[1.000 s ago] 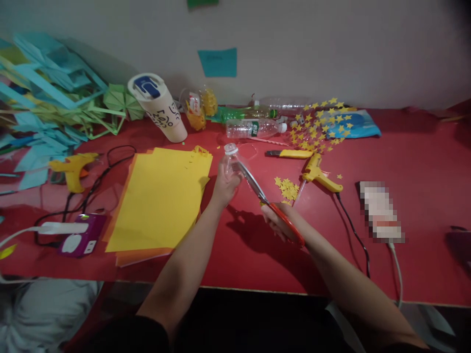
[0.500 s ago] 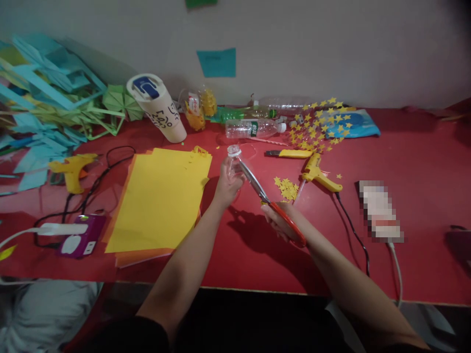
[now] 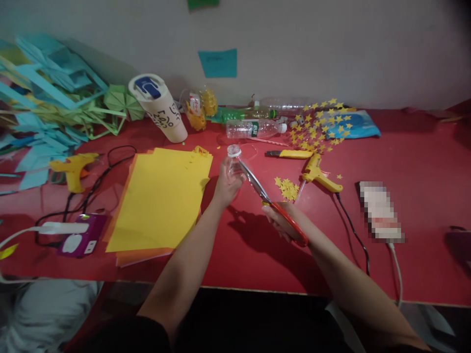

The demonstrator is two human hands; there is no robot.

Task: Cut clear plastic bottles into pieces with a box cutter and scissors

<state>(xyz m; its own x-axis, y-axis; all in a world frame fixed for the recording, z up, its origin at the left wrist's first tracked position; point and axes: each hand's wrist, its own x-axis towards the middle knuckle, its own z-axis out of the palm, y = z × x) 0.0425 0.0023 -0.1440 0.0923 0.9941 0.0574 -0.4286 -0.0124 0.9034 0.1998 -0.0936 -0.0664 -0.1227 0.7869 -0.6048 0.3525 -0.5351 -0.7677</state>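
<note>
A plain grey wall (image 3: 312,54) fills the upper part of the view, its surface smooth and slightly mottled. Near its middle is a teal paper rectangle (image 3: 218,63) with slanting sides and faint, unreadable writing. Above that, cut off by the top of the view, is a strip of dark green paper (image 3: 203,4). A wide red table (image 3: 423,162) spans the scene from side to side, its far side meeting the wall. Its top has a soft sheen, paler toward the left, and a thin, light-coloured front edge (image 3: 257,292). The light is dim, with the wall darkening toward the upper right. Below the table, deep shadow makes the floor hard to make out.
</note>
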